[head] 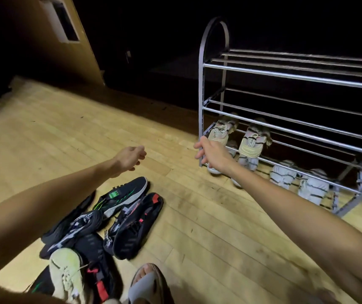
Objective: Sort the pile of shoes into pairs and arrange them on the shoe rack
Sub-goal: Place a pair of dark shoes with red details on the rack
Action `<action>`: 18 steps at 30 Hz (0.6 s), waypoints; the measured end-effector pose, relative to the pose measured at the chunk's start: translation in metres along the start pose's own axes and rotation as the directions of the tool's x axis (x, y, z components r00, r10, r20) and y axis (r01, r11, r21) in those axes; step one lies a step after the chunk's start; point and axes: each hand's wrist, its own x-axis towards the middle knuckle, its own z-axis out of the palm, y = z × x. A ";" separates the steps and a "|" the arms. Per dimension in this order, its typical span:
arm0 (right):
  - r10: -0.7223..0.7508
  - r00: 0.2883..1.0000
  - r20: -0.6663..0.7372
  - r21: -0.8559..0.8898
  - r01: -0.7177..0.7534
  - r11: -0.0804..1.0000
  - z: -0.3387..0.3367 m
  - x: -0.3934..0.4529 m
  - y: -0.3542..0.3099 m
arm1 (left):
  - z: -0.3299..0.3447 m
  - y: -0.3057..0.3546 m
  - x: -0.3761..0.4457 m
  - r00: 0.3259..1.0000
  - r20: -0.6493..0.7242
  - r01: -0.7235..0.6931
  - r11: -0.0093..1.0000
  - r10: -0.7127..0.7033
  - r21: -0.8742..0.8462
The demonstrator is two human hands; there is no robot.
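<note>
I note my left hand (131, 157) hanging above the floor (197, 227) with fingers loosely curled, holding nothing; my right hand (214, 153) reaches the shoe rack (291, 76) frame, fingers relaxed, grasping nothing; two pale sneakers (252, 140) sit on the rack's lower bars; the dark shoe pile (109, 218) lies on the floor below my left arm.

Shoe rack (289, 75) runs off the right edge, far end unseen; everything behind it is black. Right hand (214, 153) covers the rack's front left post and part of a pale shoe (218, 133); can't tell whether its fingers grip the post. Left arm hides part of the dark shoe pile (109, 218). White sneaker (67, 274) and sandalled foot (148, 284) are cut off by the bottom edge. Heel lettering unreadable.
</note>
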 end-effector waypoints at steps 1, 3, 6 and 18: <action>-0.003 1.000 0.012 -0.006 0.003 1.000 0.003 -0.004 0.001 | -0.001 -0.009 -0.004 1.000 -0.007 0.011 0.999 -0.011 -0.052; 0.005 0.999 0.046 -0.021 -0.004 1.000 0.009 -0.010 0.005 | -0.001 -0.031 -0.014 0.998 -0.049 0.041 0.986 -0.050 -0.160; 0.044 0.995 0.085 -0.021 -0.043 0.999 0.020 -0.016 0.016 | 0.001 -0.068 -0.029 0.986 -0.104 0.098 0.965 -0.127 -0.244; 0.221 0.972 0.074 -0.016 -0.220 0.975 0.100 -0.029 0.065 | 0.039 -0.163 -0.067 0.955 -0.185 0.144 0.907 -0.232 -0.395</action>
